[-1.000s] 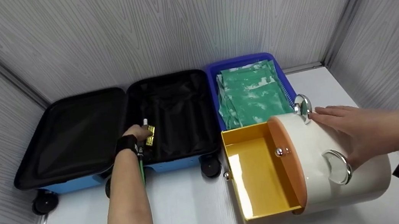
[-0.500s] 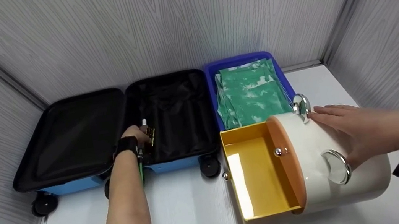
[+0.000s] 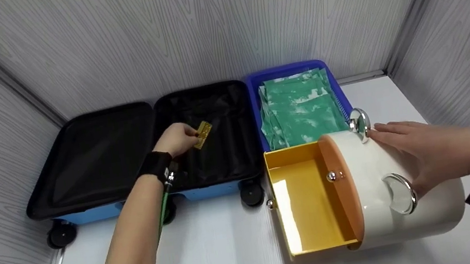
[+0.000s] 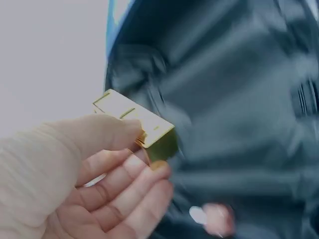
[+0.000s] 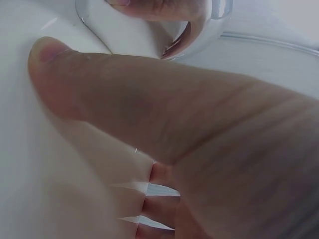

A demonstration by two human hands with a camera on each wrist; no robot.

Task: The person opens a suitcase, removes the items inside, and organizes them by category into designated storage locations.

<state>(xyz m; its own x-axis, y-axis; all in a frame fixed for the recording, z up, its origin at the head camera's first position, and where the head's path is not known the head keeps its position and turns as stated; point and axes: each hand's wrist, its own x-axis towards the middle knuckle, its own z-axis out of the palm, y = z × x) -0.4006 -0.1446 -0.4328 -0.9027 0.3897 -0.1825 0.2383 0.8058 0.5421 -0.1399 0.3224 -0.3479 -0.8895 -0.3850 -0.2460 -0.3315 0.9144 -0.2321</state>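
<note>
Over the open suitcase (image 3: 220,156), my left hand (image 3: 178,139) pinches a small shiny gold block (image 3: 203,134) between thumb and fingers. The left wrist view shows the gold block (image 4: 139,117) with grooved lines across its flat face. Lower in that view, a blurred pinkish thing with a white end (image 4: 219,219) lies on the black lining. My right hand (image 3: 428,154) rests on the rounded white housing (image 3: 378,217) of a drawer box, between two chrome rings, its fingers extended. The thumb (image 5: 94,84) presses against the white surface. A yellow drawer (image 3: 307,213) stands pulled out of its orange front.
Behind the drawer box is a blue basket (image 3: 286,70) of green-and-white packets (image 3: 299,105). The suitcase's black lid half (image 3: 98,159) lies to the left, its wheels (image 3: 61,235) facing me. Wood-grain panels stand behind and at both sides.
My left hand has risen and moved right and away from me, lifting the gold block off the suitcase's left side. My right hand stays on the white housing.
</note>
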